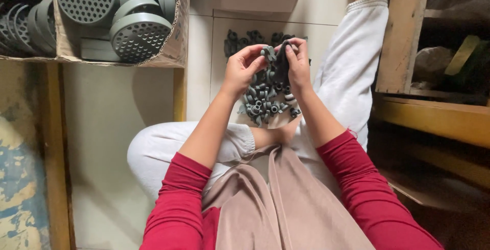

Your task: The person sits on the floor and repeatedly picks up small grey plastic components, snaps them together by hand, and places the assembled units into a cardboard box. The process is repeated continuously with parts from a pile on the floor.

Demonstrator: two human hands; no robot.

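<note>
Left hand (241, 69): fingertips pinch a small grey fitting (267, 52).
Right hand (297, 62): grips a dark rubber piece (281, 65), touching the fitting.
Pile of grey fittings (265, 102): on the floor (199, 66), at 6 o'clock below both hands.
Cardboard box (176, 51): perforated grey discs (139, 34), 10 o'clock.

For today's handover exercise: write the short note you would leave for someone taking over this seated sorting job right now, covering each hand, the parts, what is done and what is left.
Left hand: fingertips pinch a small grey plastic fitting.
Right hand: grips a dark part against that fitting; whether they are joined cannot be told.
Parts: pile of small grey fittings on the tiled floor between the legs. Cardboard box of perforated grey discs at upper left.
Done: cannot tell.
Left: the pile is still large.
</note>
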